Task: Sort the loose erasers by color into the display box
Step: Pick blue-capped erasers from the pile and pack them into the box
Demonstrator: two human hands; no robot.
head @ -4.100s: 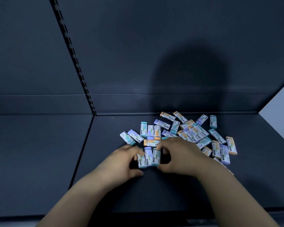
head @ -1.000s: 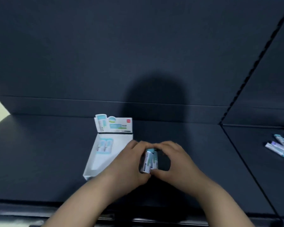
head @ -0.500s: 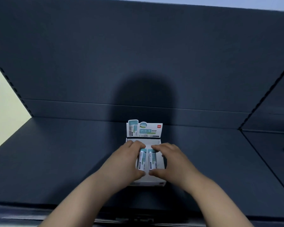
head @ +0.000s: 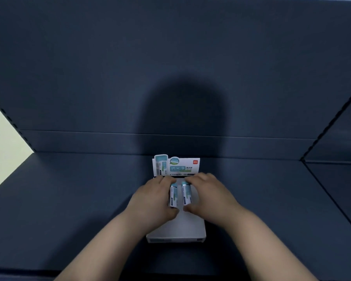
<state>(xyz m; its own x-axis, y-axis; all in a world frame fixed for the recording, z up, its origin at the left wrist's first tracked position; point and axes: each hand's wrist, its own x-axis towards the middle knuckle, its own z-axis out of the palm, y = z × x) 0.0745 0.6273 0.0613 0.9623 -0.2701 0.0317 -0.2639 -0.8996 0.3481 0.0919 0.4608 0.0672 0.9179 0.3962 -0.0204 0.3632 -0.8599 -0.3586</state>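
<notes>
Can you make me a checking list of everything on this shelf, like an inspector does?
Surface: dark shelf.
Job's things: white display box, header card upright at its back; left eraser and right eraser, teal-tipped, side by side over the box's back end.
Clutter: nothing seen.
Hands: left hand grips the left eraser; right hand grips the right eraser.
Cables: nothing seen.
Surroundings: dark back panel with a shadow; pale wall far left.

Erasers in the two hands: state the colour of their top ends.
Teal on both erasers, white with print below. The head view, the only one, shows it.
</notes>
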